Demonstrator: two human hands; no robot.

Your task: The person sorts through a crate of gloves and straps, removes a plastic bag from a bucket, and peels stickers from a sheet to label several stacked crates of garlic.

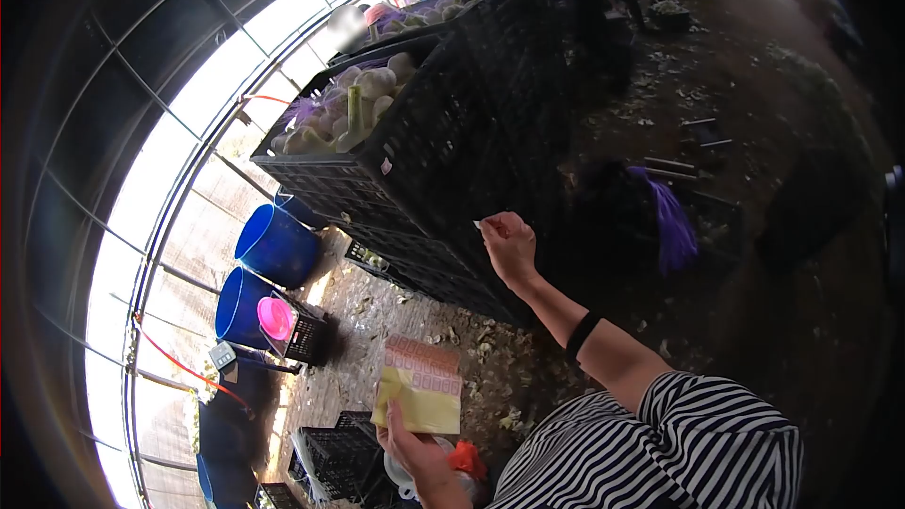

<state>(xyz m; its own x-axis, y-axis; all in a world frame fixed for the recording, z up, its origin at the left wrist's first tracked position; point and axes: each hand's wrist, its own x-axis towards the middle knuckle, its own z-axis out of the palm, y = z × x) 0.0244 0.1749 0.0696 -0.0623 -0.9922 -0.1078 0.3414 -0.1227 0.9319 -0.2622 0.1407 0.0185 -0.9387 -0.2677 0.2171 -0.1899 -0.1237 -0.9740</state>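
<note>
My left hand [415, 450] grips a sheet of stickers [421, 385] by its lower edge. Part of the sheet shows rows of small pink-outlined labels, and the rest is bare yellow backing. Raised in front of the stacked black crates [452, 123], my right hand [509, 243] has its fingers pinched on a small white piece, probably a sticker. One little label [386, 166] sits on the top crate near its corner. Pale bulb-shaped vegetables [375, 85] fill that crate, with purple netting [304, 110] among them.
Blue barrels [276, 247] stand along the left wall, near a pink bowl [275, 319] and a small scale [222, 355]. Black crates [344, 452] lie low by my left hand. Purple net bags [667, 226] hang at right. Another person [589, 0] stands farther back. Scraps litter the ground.
</note>
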